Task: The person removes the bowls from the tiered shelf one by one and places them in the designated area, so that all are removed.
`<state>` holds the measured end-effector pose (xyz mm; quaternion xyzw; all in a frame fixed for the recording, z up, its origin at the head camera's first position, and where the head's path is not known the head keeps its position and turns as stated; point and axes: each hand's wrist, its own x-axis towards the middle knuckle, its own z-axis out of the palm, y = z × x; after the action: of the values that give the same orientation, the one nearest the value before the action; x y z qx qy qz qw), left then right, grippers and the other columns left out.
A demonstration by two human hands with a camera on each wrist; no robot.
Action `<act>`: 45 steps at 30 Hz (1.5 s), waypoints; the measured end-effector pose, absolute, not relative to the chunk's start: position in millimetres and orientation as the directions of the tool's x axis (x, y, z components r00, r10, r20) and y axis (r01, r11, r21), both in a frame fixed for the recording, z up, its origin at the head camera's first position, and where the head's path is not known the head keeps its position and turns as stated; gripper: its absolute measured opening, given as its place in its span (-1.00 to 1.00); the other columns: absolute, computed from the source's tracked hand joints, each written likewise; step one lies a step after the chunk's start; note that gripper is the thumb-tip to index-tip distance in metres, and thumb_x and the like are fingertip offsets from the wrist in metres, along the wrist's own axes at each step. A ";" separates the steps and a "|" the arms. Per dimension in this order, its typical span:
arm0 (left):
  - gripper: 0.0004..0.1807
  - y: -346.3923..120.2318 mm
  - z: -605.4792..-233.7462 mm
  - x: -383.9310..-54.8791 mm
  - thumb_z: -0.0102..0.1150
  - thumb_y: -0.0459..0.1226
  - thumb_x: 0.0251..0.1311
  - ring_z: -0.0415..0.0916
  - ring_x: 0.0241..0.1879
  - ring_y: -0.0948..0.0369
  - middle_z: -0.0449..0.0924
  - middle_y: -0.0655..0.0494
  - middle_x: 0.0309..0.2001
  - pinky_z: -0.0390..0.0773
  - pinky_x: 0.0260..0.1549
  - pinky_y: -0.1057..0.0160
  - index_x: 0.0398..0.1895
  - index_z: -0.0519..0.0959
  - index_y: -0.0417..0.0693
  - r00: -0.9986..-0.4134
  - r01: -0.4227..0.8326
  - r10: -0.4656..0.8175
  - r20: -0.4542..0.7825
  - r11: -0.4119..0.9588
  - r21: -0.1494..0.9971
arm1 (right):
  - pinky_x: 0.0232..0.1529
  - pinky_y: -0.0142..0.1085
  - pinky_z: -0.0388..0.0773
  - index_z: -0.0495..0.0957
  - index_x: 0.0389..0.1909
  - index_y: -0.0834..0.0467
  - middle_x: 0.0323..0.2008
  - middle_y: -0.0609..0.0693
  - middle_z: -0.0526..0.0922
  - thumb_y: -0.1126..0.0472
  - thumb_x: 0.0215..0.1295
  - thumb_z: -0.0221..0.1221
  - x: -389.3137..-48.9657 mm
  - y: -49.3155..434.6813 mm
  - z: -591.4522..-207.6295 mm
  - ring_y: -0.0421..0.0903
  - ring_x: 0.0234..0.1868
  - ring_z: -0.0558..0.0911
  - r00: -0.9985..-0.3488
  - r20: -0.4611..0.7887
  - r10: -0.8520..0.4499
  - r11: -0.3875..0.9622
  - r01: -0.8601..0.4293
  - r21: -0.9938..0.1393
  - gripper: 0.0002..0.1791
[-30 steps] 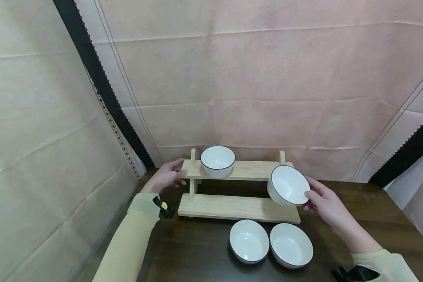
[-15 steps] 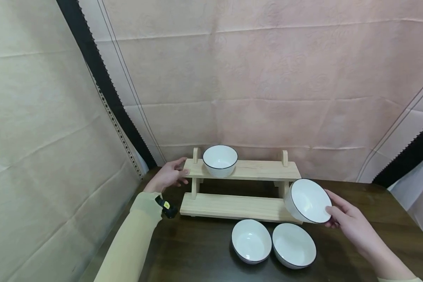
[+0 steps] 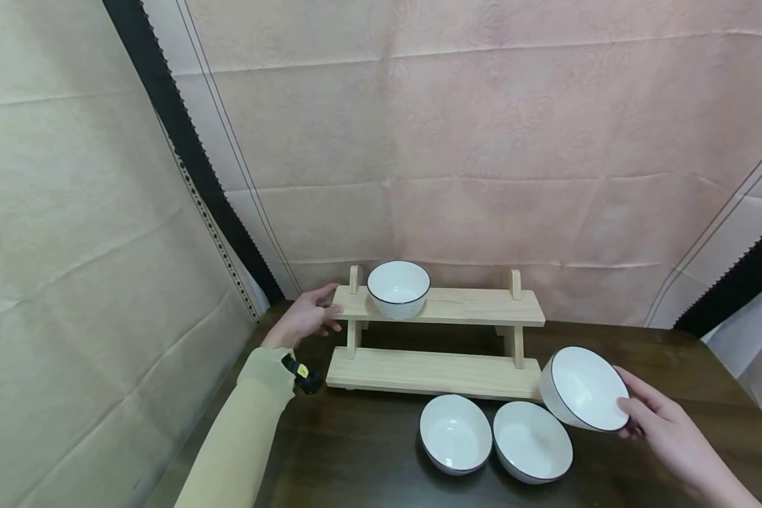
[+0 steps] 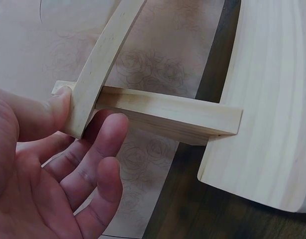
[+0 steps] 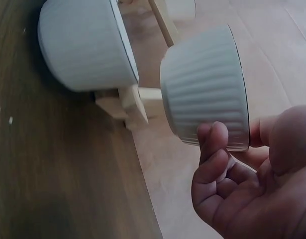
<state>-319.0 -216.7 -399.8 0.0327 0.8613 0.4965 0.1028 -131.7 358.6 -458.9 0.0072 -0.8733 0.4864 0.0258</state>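
My right hand (image 3: 663,423) pinches the rim of a white bowl (image 3: 585,389) with a dark edge, thumb inside and fingers beneath. This bowl is tilted and held off the table, to the right of a two-tier wooden shelf (image 3: 444,305). In the right wrist view its ribbed outer wall (image 5: 205,84) shows. My left hand (image 3: 306,315) grips the left end of the shelf's upper board; in the left wrist view the thumb (image 4: 60,107) presses the board's end and the fingers curl behind it. Another white bowl (image 3: 398,288) stands on the upper board, left of its middle.
Two more white bowls stand side by side on the dark table (image 3: 355,451) before the shelf, a left one (image 3: 455,434) and a right one (image 3: 532,442). A pale cloth wall (image 3: 482,141) rises close behind the shelf.
My right hand has carried its bowl from in front of the shelf's right end outward to the right and nearer to me. The left hand has kept its hold on the shelf.
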 end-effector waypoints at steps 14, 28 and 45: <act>-0.20 -218.1 -401.4 -323.2 0.14 -0.13 0.64 0.76 -0.13 0.11 0.52 -0.23 0.50 0.73 -0.09 0.18 0.81 0.05 0.13 -0.975 -0.046 0.166 -0.147 0.499 0.865 | -0.35 -0.40 0.59 0.15 0.28 -0.79 -0.35 -0.25 0.59 0.24 0.76 -0.04 -111.6 403.4 -472.7 -0.19 -0.40 0.59 -1.000 0.028 -0.004 0.607 -0.025 -0.794 -0.32; -0.22 -219.6 -399.5 -322.2 0.11 -0.12 0.66 0.77 -0.08 0.08 0.50 -0.26 0.50 0.75 -0.03 0.14 0.80 0.06 0.13 -0.974 -0.046 0.168 -0.149 0.500 0.865 | -0.39 -0.40 0.50 0.11 0.22 -0.92 -0.29 -0.38 0.58 0.30 0.75 -0.08 -103.8 421.7 -490.5 -0.20 -0.40 0.58 -0.986 0.005 -0.168 0.609 -0.108 -0.786 -0.19; -0.22 -216.4 -401.5 -320.2 0.11 -0.12 0.66 0.76 -0.11 0.13 0.50 -0.22 0.51 0.75 -0.05 0.17 0.81 0.05 0.15 -0.974 -0.059 0.158 -0.161 0.509 0.859 | -0.38 -0.38 0.49 0.02 0.08 -1.03 -0.27 -0.33 0.51 0.24 0.80 -0.16 -101.7 421.7 -488.7 -0.20 -0.38 0.55 -0.944 -0.203 -0.259 0.581 0.016 -0.814 -0.18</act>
<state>-320.2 -216.4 -401.5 0.0288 0.8616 0.4947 0.1100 -101.7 421.7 -488.7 0.0694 -0.8760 0.4526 -0.1517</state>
